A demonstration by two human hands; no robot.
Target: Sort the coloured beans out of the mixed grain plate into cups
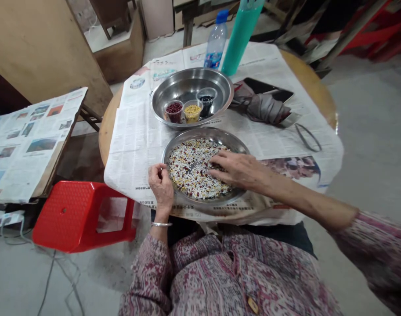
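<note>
A round steel plate (164,151) lies nearest me on the newspaper-covered table. Mixed grains and beans (190,169) in white, yellow, dark red and black are spread over it. My right hand (240,171) reaches in from the right, fingers apart and fingertips on the mix. At the plate's left rim, my left hand (161,186) is closed with curled fingers; whatever may be inside is hidden. Behind the plate, a deeper steel basin (216,81) holds clear cups of red beans (174,110), yellow grains (192,112) and black beans (207,103).
At the back stand a blue-capped bottle (216,41) and a teal bottle (241,37). A folded grey umbrella (262,106) and a phone (269,89) lie right of the basin. A red stool (68,215) is left, near another newspaper-covered table (29,140).
</note>
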